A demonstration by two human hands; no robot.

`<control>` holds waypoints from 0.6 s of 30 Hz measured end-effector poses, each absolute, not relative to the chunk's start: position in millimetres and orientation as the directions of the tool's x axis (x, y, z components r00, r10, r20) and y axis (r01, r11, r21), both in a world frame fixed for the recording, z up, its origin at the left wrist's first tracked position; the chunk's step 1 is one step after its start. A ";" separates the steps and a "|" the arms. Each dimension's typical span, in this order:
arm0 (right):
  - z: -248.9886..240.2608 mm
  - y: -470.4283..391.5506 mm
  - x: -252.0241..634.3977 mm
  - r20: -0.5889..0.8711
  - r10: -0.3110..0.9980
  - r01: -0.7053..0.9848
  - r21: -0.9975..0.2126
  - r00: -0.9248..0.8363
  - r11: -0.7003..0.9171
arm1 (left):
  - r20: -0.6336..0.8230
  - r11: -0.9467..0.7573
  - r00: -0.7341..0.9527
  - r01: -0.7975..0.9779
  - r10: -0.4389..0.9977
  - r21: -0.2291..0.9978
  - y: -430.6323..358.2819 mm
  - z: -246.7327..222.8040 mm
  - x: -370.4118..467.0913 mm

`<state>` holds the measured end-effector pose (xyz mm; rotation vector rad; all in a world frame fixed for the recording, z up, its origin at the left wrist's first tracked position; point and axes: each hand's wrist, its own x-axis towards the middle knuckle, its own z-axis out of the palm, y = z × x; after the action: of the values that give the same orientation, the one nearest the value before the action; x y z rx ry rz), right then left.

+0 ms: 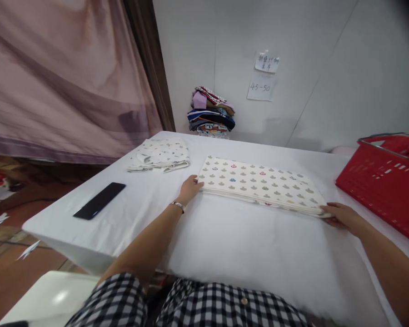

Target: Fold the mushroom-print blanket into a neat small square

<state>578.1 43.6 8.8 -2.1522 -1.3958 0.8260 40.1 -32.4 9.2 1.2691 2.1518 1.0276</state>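
A white cloth (252, 181) with grey, red and blue prints lies folded into a long layered strip on the white-covered table (245, 240). My left hand (190, 188) pinches its near left corner, thumb and fingers closed on the edge. At the opposite end, my right hand (342, 215) grips the near right corner, with some fingers hidden beneath the layers. Another folded cloth (163, 154), white with small dark prints, rests at the back left of the table, touched by neither hand.
A black phone (100, 200) lies on the table's left part. The red basket (388, 181) stands at the right edge. Behind the table is a stack of folded fabrics (211, 113). A white stool (51, 297) is at the lower left, and a pink curtain (64, 77) hangs at left.
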 end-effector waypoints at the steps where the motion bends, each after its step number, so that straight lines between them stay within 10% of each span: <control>1: 8.3 43.6 578.6 -0.258 0.914 0.675 -0.616 0.313 -0.406 | 0.017 0.286 -0.485 0.544 0.874 0.789 -34.0 7.4 39.5; 7: 12.9 35.1 549.7 0.203 0.978 0.965 -0.261 0.044 0.010 | 0.153 0.151 -0.497 0.519 0.854 0.841 -46.5 0.4 33.5; 18: 10.2 9.8 372.1 0.331 0.770 0.639 -0.431 -0.545 0.637 | 0.443 -0.240 0.048 0.889 0.895 0.390 -49.0 -6.1 44.0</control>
<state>372.1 9.8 10.2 -1.1028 -2.3650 0.3550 44.0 -49.0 -6.1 2.2665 1.9300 0.9715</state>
